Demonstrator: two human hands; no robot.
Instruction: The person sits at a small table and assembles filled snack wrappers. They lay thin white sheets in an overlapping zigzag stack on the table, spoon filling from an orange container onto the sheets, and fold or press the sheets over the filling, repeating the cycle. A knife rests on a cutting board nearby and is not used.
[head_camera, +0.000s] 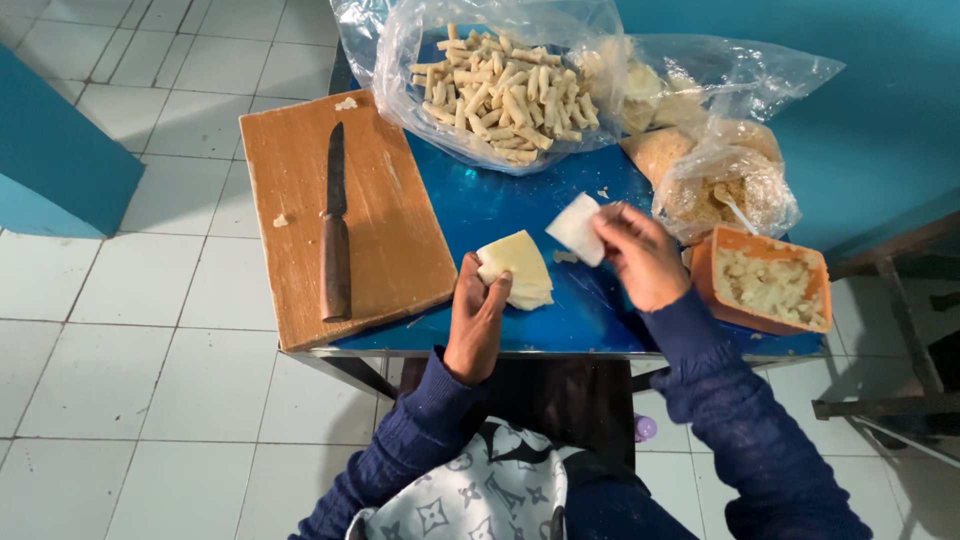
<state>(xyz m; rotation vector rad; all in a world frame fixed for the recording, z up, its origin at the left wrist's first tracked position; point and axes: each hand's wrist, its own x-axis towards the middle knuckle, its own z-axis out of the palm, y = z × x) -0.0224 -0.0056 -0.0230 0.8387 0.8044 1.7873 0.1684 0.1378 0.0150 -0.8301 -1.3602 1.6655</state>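
Far left on the blue table (480, 215): wooden cutting board (390, 230), long axis running away from the person; knife (335, 235) lies along that axis, wooden handle toward the person, dark blade pointing away, untouched and well apart from both hands; a few crumbs on the board. Behind centre: open clear plastic bag of rolled dough sticks (505, 90). Left hand (478, 315) closed around a stack of pale triangular wrapper sheets (518, 268), thumb on the stack's near-left edge, stack resting on the table, point away and slightly right. Just right of it, right hand (640, 255) pinches a single white sheet (577, 228) between fingertips, lifted off the stack, up and to the right of it, close but not touching; sheet tilted, long edge running up-right. Right hand is nearer the orange tub of crumbly white filling (765, 280), just beside its wrist; bags of crumbs (720, 185) behind that.
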